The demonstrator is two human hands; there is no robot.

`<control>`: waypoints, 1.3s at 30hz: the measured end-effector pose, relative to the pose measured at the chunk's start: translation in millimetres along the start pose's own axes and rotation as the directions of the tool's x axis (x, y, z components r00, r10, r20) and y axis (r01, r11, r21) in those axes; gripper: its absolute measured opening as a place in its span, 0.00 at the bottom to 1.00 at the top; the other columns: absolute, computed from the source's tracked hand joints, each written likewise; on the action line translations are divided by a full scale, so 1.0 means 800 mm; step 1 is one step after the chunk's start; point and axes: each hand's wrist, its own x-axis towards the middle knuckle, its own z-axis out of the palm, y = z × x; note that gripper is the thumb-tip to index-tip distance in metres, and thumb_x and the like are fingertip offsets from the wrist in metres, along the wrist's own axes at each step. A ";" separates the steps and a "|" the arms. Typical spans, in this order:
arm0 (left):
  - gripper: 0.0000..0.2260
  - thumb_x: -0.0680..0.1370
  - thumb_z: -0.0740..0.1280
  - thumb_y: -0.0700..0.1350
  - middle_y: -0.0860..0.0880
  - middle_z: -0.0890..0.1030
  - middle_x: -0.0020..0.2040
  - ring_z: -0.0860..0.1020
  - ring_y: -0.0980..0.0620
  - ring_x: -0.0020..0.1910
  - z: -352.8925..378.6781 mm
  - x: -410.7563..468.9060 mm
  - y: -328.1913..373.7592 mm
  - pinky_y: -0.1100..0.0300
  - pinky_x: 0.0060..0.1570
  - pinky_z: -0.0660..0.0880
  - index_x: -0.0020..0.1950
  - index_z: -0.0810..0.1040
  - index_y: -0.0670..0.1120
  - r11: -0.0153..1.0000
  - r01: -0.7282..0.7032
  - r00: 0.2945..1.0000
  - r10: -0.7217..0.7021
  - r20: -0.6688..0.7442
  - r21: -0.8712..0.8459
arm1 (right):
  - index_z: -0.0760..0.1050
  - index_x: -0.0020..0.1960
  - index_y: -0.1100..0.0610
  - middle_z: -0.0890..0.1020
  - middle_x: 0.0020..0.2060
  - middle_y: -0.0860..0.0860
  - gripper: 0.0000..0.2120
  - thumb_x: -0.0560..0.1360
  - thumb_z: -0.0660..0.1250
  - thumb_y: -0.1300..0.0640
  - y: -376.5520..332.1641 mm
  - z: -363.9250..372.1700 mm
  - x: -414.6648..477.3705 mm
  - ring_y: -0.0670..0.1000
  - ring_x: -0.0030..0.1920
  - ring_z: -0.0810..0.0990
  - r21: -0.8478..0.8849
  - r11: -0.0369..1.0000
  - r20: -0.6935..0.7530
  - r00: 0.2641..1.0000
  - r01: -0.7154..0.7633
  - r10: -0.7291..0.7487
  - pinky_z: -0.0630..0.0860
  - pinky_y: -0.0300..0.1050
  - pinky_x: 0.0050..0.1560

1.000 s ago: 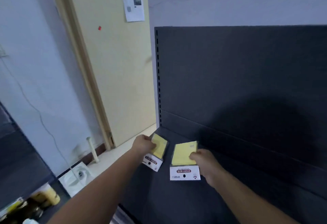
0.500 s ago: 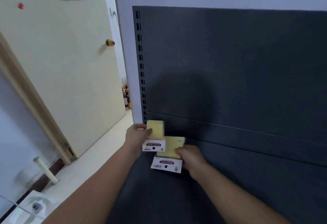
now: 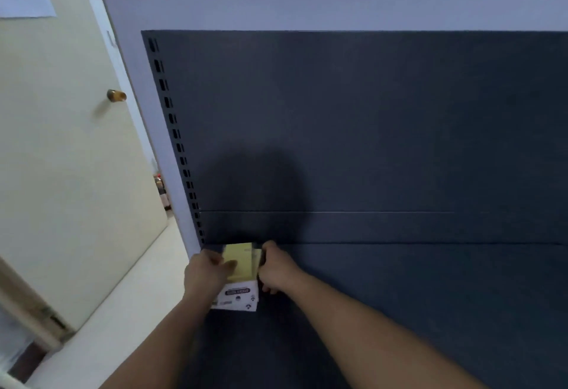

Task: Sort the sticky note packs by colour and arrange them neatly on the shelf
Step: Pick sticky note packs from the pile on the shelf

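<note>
Dark shelf (image 3: 399,296) against a pale wall carries the yellow sticky note packs (image 3: 241,261), stacked in its back left corner. Curled fingers of the left hand (image 3: 204,272) and right hand (image 3: 276,268) grip the stack's two sides, apparently squaring it. Yellow looks nearly placed; no other colours or containers are in view

— Where are the sticky note packs (image 3: 239,262) placed?
— On the shelf (image 3: 399,311), in its far left corner, against the back panel (image 3: 368,127).
— What is set beside them?
— The left grip (image 3: 204,275) at their left, the right grip (image 3: 278,268) at their right; a door (image 3: 61,158) is seen left of the shelf.
</note>
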 end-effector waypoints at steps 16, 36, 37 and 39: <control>0.06 0.73 0.67 0.41 0.51 0.76 0.33 0.73 0.54 0.33 0.311 -0.277 0.332 0.62 0.35 0.69 0.37 0.73 0.48 0.827 -0.541 0.600 0.507 0.618 -0.153 | 0.74 0.51 0.62 0.79 0.54 0.60 0.09 0.74 0.61 0.59 0.339 -0.358 -0.312 0.60 0.56 0.76 -0.254 0.913 -0.505 0.849 -0.318 0.155 0.71 0.45 0.49; 0.21 0.72 0.71 0.52 0.47 0.78 0.58 0.75 0.47 0.57 0.651 -0.618 0.559 0.58 0.51 0.70 0.61 0.74 0.44 0.392 -0.920 0.221 0.550 0.806 -0.016 | 0.76 0.49 0.56 0.79 0.47 0.52 0.07 0.72 0.62 0.61 0.676 -0.555 -0.668 0.51 0.49 0.76 0.133 0.809 -0.771 0.454 -0.572 0.448 0.72 0.41 0.46; 0.24 0.72 0.71 0.54 0.46 0.76 0.61 0.74 0.46 0.59 0.666 -0.617 0.565 0.57 0.53 0.70 0.64 0.72 0.44 0.333 -0.943 0.192 0.549 0.813 -0.003 | 0.76 0.50 0.57 0.79 0.48 0.52 0.08 0.72 0.62 0.61 0.686 -0.567 -0.663 0.51 0.49 0.76 0.133 0.815 -0.772 0.457 -0.564 0.442 0.72 0.41 0.46; 0.32 0.72 0.70 0.57 0.46 0.70 0.65 0.69 0.46 0.64 0.697 -0.613 0.576 0.54 0.60 0.68 0.70 0.66 0.44 0.215 -0.977 0.122 0.521 0.845 0.009 | 0.76 0.53 0.58 0.79 0.48 0.51 0.09 0.73 0.61 0.61 0.705 -0.596 -0.645 0.50 0.48 0.76 0.128 0.826 -0.770 0.470 -0.548 0.431 0.71 0.41 0.45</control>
